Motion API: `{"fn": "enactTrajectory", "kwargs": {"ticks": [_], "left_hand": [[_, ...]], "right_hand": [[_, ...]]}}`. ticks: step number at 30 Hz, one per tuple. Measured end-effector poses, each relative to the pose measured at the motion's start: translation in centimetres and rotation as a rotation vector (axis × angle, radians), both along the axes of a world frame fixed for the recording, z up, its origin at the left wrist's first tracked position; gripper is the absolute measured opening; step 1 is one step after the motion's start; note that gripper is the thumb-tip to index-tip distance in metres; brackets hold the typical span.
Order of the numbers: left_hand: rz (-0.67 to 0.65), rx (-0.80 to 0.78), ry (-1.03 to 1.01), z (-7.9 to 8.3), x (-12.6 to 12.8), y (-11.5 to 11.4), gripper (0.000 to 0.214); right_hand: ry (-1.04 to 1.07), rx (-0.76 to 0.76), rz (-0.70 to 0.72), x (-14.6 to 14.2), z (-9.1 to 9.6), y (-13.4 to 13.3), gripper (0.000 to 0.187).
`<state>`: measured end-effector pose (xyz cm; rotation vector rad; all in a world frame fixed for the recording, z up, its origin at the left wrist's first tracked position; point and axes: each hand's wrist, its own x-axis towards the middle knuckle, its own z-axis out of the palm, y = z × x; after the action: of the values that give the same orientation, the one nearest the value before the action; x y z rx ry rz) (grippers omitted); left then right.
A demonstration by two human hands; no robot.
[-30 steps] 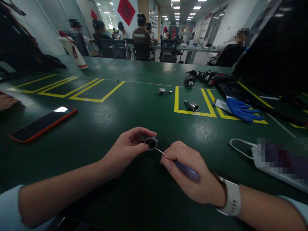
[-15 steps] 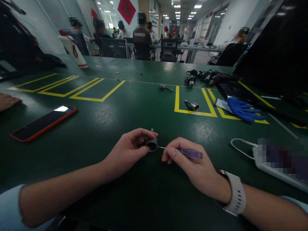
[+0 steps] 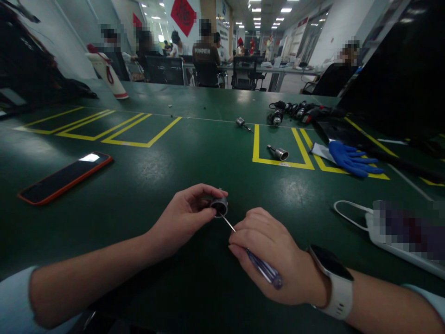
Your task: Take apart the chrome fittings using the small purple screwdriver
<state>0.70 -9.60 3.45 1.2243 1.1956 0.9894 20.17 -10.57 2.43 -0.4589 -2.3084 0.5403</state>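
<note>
My left hand [image 3: 187, 215] pinches a small cup-shaped metal piece [image 3: 221, 200] between thumb and fingers, its open end facing me; part of it is hidden behind the fingers. A screwdriver [image 3: 264, 270] with a clear purplish handle is gripped in my right hand [image 3: 267, 253], the handle slanting down below the fingers. Its thin blade runs up and left to the mouth of the metal piece; whether the tip touches the inside I cannot tell. Two similar stemmed metal pieces lie farther off, one [image 3: 279, 153] inside a yellow taped box, the other [image 3: 240, 122] just left of it.
On the green table [image 3: 146, 171] lie an orange-cased phone [image 3: 66, 178] at left, and a blue glove [image 3: 351, 157] and a white corded device [image 3: 399, 243] at right. Dark cylindrical tools [image 3: 292, 111] and a white bottle [image 3: 109, 76] stand farther back. People sit beyond.
My right hand has turned, swinging the screwdriver's handle downward and its blade to a steeper slant. The farther loose metal piece has shifted slightly. Another person's hand has left the left edge.
</note>
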Motion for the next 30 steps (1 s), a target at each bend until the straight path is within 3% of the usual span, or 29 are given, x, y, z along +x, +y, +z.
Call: {"fn": "enactTrajectory", "kwargs": {"ticks": [5,15,30], "left_hand": [[-0.010,-0.010,0.011,0.10,0.12,0.07,0.021],[0.009,-0.001,0.031,-0.25,0.07,0.20,0.017],[0.059,-0.053,0.025,0.41,0.58,0.03,0.017]], "right_hand": [[-0.079,0.105,-0.011,-0.13,-0.04,-0.22,0.013],[-0.145,0.146,0.023,-0.22,-0.44,-0.12,0.014],[-0.124,0.042,-0.037,-0.33,-0.02,-0.61,0.013]]}}
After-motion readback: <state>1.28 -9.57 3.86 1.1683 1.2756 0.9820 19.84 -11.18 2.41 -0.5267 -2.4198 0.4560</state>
